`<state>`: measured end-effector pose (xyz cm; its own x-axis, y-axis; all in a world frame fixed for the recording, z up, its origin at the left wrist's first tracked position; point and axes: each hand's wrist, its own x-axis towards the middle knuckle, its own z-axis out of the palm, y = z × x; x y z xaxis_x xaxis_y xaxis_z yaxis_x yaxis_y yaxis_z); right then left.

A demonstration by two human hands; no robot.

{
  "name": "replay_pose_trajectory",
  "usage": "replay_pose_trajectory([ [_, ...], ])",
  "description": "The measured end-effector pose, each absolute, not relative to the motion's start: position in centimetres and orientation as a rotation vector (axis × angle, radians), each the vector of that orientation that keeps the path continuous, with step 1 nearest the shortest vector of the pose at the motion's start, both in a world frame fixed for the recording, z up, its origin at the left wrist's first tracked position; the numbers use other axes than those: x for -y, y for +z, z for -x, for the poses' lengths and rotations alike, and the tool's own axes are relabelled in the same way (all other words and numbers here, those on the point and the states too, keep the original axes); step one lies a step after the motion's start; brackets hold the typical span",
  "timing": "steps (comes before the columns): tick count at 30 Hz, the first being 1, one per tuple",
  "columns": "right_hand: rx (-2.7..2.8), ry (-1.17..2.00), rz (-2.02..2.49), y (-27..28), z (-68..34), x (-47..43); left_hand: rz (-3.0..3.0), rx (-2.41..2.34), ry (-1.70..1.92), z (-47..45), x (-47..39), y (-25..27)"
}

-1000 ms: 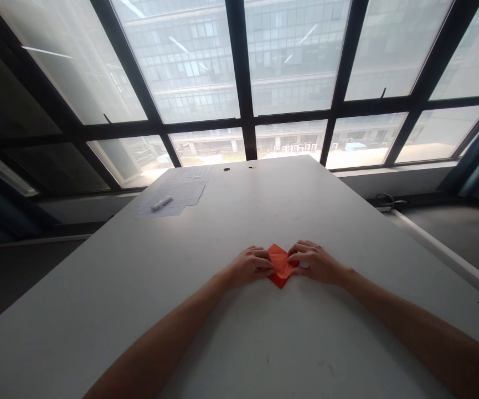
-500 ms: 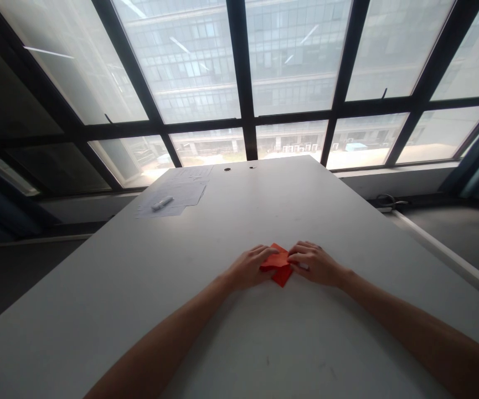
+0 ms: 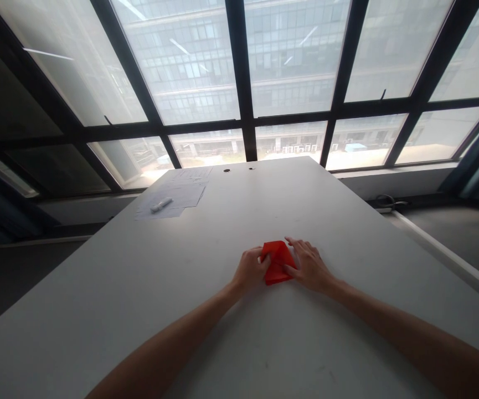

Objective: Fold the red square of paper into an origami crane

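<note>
Between my hands is a folded piece of red paper (image 3: 278, 261), its near edge close to the tabletop. My left hand (image 3: 252, 267) grips its left side, with the thumb on top and the fingers curled at the edge. On the right, my right hand (image 3: 309, 265) has its fingers stretched out and apart, and its thumb rests on the paper's lower right part. Folds and creases show across the paper's face.
The hands work over a large white table (image 3: 239, 216). Printed sheets (image 3: 181, 194) lie at its far left, with a white cylindrical object (image 3: 161, 205) on them. Two small round holes sit near the far edge, before tall windows (image 3: 289, 61).
The red paper has turned and now shows a wider, flatter face. My right fingers have let go of its edge and spread out. My left hand has shifted its hold on the left side.
</note>
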<state>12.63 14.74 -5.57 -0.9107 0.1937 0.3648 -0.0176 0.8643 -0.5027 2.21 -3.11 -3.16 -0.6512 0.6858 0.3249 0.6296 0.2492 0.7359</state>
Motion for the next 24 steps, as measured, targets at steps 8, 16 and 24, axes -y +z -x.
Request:
replay_pose_trajectory([
  [8,2.522,0.857,0.018,-5.8,-12.1,-15.2,-1.008,-2.360,1.632,-1.8,2.8,-3.6],
  [16,2.543,0.776,-0.097,-5.6,-12.3,-15.0,-1.024,-2.331,1.578,-2.2,2.8,-3.3],
  [24,2.657,0.606,-0.240,-4.6,-12.8,-14.6,-0.940,-2.496,1.365,-2.7,2.7,-3.1],
])
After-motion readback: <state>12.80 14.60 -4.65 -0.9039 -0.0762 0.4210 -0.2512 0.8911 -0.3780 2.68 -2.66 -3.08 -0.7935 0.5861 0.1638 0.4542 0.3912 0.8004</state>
